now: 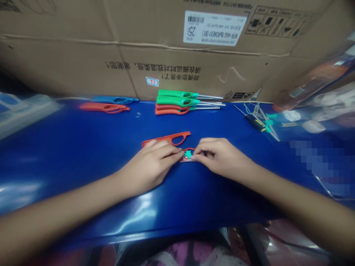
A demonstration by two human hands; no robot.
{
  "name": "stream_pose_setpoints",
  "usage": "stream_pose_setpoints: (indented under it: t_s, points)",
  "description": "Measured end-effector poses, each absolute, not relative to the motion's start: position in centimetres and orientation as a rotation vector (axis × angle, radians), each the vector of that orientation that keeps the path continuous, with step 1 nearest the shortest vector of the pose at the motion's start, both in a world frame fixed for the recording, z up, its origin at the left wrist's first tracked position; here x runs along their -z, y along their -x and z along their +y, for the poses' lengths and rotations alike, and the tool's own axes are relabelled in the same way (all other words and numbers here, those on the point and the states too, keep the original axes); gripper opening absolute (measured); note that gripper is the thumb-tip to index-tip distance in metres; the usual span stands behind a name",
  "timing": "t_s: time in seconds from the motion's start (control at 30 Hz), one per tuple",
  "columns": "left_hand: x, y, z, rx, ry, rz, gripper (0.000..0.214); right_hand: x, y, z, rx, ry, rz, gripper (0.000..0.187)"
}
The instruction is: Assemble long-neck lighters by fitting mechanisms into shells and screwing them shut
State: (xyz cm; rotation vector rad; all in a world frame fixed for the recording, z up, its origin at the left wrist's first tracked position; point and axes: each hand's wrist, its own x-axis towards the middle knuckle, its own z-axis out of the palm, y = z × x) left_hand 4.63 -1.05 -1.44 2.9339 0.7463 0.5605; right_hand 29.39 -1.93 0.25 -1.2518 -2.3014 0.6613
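My left hand point(151, 162) lies over an orange lighter shell half on the blue table point(83, 147), fingers pressed down on it. My right hand point(219, 155) pinches a small teal trigger piece point(188, 154) at the shell's open end. A second orange shell half point(169, 139) lies just behind my left hand. The shell under my fingers is mostly hidden.
Finished green and orange lighters point(180, 102) with metal tubes lie stacked at the back centre. An orange shell point(104, 108) and a blue shell point(115, 99) lie back left. A screwdriver point(255, 123), metal tubes and teal parts sit at right. A cardboard box point(177, 48) walls the back.
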Motion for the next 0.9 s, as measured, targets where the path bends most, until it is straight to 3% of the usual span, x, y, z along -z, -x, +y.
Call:
stream_pose_setpoints:
  t_s: [0.2,0.6,0.9]
  points:
    - [2.05,-4.54,-0.97,-0.719,-2.835,0.762,0.028,-0.15,-29.91,-1.38,-0.686,1.223,-2.306,0.010]
    - [1.38,-5.11,-1.23,-0.434,-3.081,0.792,0.033,-0.05,-30.01,-1.29,-0.633,1.232,-2.337,0.010]
    - [1.80,-5.13,-1.74,-0.433,-3.087,0.851,0.035,-0.18,-29.64,-1.52,-0.626,1.293,-2.326,0.012]
